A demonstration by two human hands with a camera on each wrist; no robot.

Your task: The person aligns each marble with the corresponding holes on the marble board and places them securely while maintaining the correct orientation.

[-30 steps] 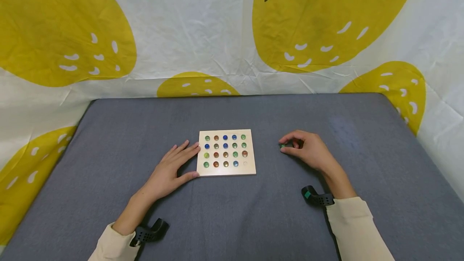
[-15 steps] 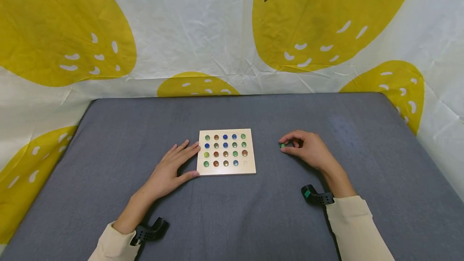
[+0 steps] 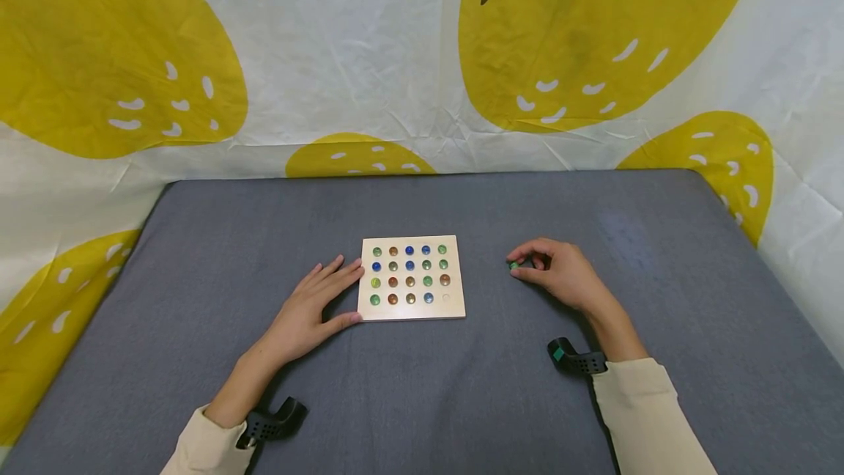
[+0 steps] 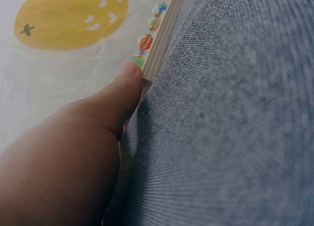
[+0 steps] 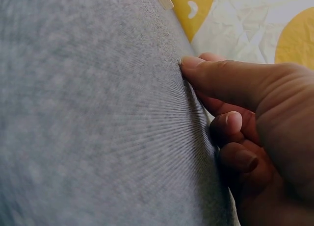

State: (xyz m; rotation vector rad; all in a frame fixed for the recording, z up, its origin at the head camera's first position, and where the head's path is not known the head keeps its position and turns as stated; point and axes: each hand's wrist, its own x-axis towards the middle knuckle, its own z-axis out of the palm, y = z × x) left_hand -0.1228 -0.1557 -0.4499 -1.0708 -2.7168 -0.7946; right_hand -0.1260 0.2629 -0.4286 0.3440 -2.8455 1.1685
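Fingers (image 3: 527, 248) of your right hand (image 3: 560, 273) are curled in, thumb and index pinching a small green marble (image 3: 513, 265) right down on the grey table (image 3: 593, 402), a bit off to the right of the wooden board (image 3: 455, 308). Your left hand (image 3: 310, 310) lies flat with its fingers straight and loosely spread, fingertips and thumb touching the board's left edge. That board sits mid-table with marbles (image 3: 409, 265) filling its dimples, only the near-right dimple (image 3: 445, 297) bare. Behind it all hangs a white sheet with yellow strawberries (image 3: 593, 35)
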